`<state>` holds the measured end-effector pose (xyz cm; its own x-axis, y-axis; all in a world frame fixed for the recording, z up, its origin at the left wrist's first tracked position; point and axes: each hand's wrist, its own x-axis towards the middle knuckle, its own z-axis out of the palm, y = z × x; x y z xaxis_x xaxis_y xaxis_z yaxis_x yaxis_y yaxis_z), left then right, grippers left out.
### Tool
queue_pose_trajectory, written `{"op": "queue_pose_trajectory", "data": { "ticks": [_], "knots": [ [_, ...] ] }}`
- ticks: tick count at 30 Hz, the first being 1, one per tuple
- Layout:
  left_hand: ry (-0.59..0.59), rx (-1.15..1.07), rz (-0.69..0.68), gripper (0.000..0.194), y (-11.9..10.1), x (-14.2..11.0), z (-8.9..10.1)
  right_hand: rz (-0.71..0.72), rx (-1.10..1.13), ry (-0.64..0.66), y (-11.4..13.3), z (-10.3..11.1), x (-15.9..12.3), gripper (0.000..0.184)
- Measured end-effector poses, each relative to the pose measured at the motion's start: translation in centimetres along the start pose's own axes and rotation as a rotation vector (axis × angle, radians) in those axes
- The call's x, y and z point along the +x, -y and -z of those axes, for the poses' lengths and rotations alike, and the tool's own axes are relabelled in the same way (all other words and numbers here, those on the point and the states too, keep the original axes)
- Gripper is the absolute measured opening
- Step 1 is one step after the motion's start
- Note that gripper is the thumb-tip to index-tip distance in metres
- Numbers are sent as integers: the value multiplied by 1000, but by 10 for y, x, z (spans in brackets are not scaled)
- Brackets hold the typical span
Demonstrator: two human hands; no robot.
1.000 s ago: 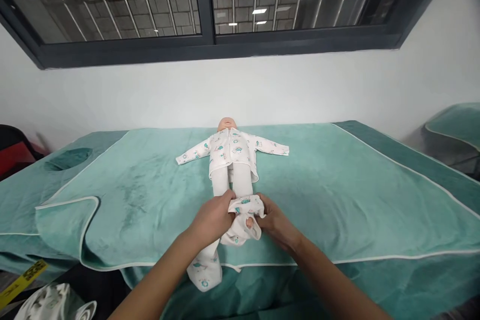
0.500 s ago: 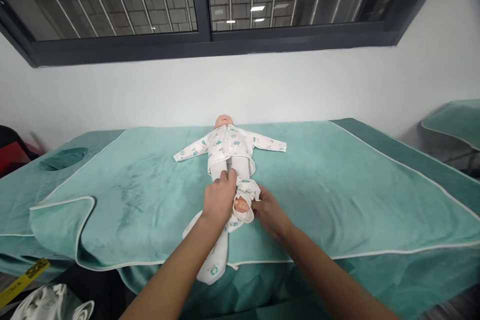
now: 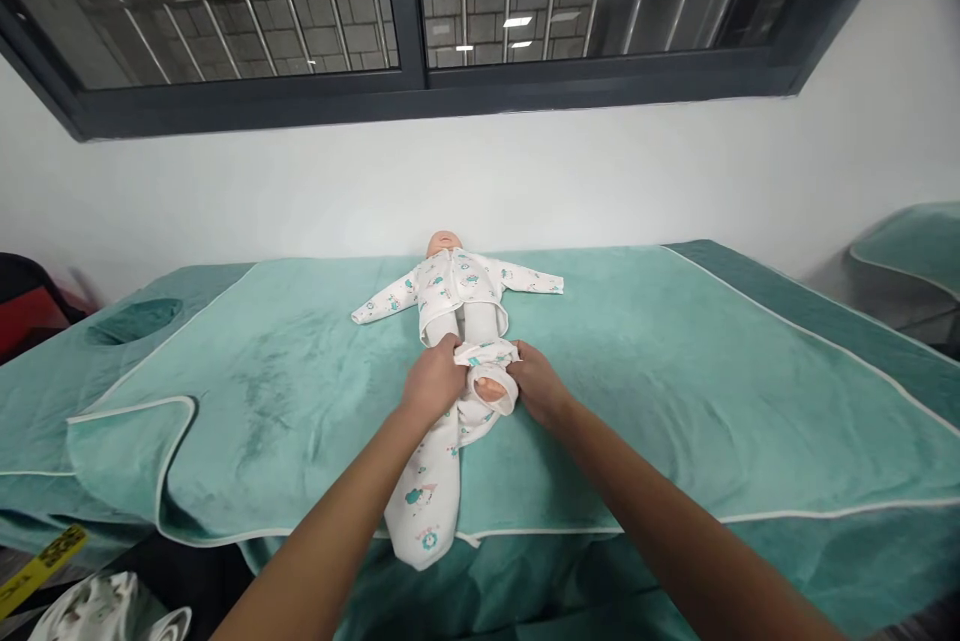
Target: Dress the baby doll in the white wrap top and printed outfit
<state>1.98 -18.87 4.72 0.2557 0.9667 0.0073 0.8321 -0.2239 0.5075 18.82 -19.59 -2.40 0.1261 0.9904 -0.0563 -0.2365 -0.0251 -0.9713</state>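
A baby doll (image 3: 444,241) lies on its back on the green cover, arms spread in a white printed jacket (image 3: 459,283). White printed baby pants (image 3: 426,496) are gathered around its lower legs. One foot (image 3: 491,388) shows through the cuff of the leg on the right; the other pant leg stretches flat toward the near edge. My left hand (image 3: 435,379) is closed on the pants' bunched fabric at the left side. My right hand (image 3: 536,381) pinches the same bunched fabric at the right. Some fingertips are hidden behind the cloth.
The green cover (image 3: 675,381) has white piping and a folded flap (image 3: 131,451) at the left. A white wall and a barred window (image 3: 420,81) stand behind. Patterned cloth (image 3: 105,611) and a yellow strip (image 3: 41,569) are at lower left; a green padded piece (image 3: 915,241) at right.
Both hands have moved slightly up the doll's legs, drawing the bunched pants with them. My left hand has shifted from over the legs to the fabric's left edge.
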Motion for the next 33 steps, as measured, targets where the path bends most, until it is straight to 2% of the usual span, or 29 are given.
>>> {"op": "queue_pose_trajectory", "data": {
  "ticks": [4,7,10,14,16,18,22,24,27,30,33],
  "knots": [
    [238,-326,-98,28,-3,-14,6,-79,134,77,5,9,-6,30],
    [405,-624,-121,33,-5,-24,15,-164,296,202,8,14,-12,26],
    [505,-884,-60,38,-6,-31,22,-224,406,314,10,16,-16,23],
    [587,-1149,99,50,-7,-35,26,-186,440,357,11,15,-19,29],
    [535,-1205,140,51,-9,-34,27,-137,445,364,10,13,-19,34],
    [421,-1161,132,47,-12,-28,26,-103,439,340,9,11,-17,38],
    [83,-748,91,24,-21,-6,21,-127,484,296,8,8,-10,35],
    [-27,-570,28,18,-25,6,17,-152,478,282,10,7,-6,33],
    [-75,-458,-37,19,-29,21,9,-68,402,225,16,7,2,33],
    [-109,-400,2,20,-33,28,3,8,348,155,20,9,15,33],
    [-136,-550,82,20,-35,27,0,20,295,66,19,13,34,34]
  ]
}}
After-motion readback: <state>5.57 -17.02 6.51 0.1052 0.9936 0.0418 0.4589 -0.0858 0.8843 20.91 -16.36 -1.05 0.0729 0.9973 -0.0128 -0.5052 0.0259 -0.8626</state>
